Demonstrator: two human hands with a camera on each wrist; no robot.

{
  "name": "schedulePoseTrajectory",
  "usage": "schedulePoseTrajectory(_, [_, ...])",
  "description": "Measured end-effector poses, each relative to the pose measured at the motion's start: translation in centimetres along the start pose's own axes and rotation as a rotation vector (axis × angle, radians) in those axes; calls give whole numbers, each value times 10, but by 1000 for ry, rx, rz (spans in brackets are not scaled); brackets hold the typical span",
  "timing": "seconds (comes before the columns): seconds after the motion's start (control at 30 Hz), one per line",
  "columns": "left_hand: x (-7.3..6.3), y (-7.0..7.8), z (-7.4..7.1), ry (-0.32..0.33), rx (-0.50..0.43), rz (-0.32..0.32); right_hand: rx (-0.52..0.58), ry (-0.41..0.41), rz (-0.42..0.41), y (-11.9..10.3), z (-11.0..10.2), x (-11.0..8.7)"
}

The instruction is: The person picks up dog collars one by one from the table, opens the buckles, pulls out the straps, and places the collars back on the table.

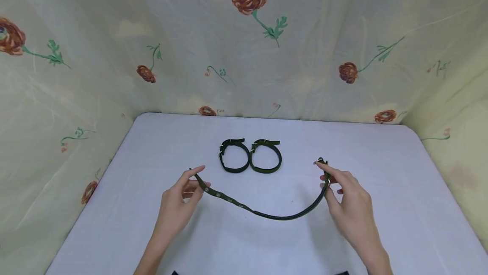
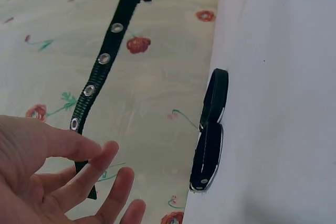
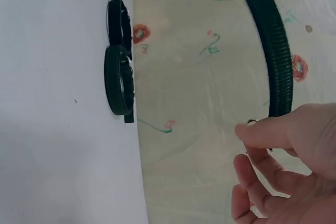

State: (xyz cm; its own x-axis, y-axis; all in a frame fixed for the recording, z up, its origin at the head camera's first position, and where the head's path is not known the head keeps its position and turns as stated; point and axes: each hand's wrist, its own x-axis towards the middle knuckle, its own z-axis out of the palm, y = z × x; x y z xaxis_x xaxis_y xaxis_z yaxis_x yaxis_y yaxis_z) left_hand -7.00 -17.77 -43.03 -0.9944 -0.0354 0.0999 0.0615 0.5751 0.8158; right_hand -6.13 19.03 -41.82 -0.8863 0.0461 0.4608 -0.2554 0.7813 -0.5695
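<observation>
A dark green collar (image 1: 282, 218) hangs in a shallow curve between my two hands, above the table. My left hand (image 1: 179, 203) pinches its tail end between thumb and fingers. Metal eyelets run along the strap (image 2: 123, 11) in the left wrist view. At the other end, my right hand (image 1: 350, 203) pinches the collar beside its metal buckle. In the right wrist view the ribbed strap (image 3: 278, 61) rises from the thumb, and the fingers partly hide the buckle end. Two more collars, a left one (image 1: 234, 170) and a right one (image 1: 267, 170), lie beyond, each buckled into a loop.
The white table (image 1: 171, 139) has rounded far corners. Behind it and along both sides hangs a pale curtain (image 1: 190, 25) printed with red-brown flowers. The two looped collars sit side by side near the table's middle, past the held strap.
</observation>
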Motion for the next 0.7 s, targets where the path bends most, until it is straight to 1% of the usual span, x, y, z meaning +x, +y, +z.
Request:
schedulePoseTrajectory(0.13, [1,-5,1,77,119,81,-29,-1,6,3,-1,2])
schedulePoseTrajectory(0.2, [1,-6,1,89,185,91,-43,-16,-1,6,-2,3])
schedulePoseTrajectory(0.4, [2,-8,-3,30,351,4,-132,-103,13,17,-7,3])
schedulePoseTrajectory(0.5, [3,-13,-6,26,418,-23,-153,-158,6,22,-10,6])
schedulePoseTrajectory(0.6, [6,-18,-8,13,432,-54,-152,-255,37,28,-14,9])
schedulePoseTrajectory(0.7, [9,-22,-10,-14,387,-75,-140,-369,88,31,-16,11])
